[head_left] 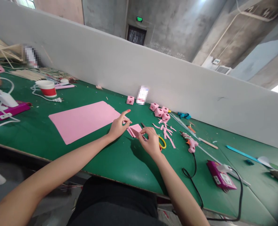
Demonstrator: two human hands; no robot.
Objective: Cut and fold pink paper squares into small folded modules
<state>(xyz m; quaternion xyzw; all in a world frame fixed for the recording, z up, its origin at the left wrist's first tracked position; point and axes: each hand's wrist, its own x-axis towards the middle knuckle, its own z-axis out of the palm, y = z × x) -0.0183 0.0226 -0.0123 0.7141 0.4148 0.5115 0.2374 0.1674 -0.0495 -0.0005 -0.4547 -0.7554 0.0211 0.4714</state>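
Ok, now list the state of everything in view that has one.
Left hand: open, nothing visibly held
Right hand: pinching a pink piece
Pink sheet: lying flat
Pink shapes: folded, with cut-out openings
Pink strips: loose, scattered
Scissors: partly hidden; open or shut unclear
Glue gun: lying on the table
Paper cup: upright
Purple power strip at right: white plug inserted
Exit sign: lit

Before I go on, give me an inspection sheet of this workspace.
Surface: green tabletop, littered in places.
Work pieces: pink sheet lies flat; small pink pieces to its right.
Clutter: pink scraps, scissors, glue gun.
Hands: right hand pinches a small pink piece; left hand beside the pieces, contact unclear.
Cables: black cord looped below the glue gun.
Surroundings: white partition behind; exit sign beyond.
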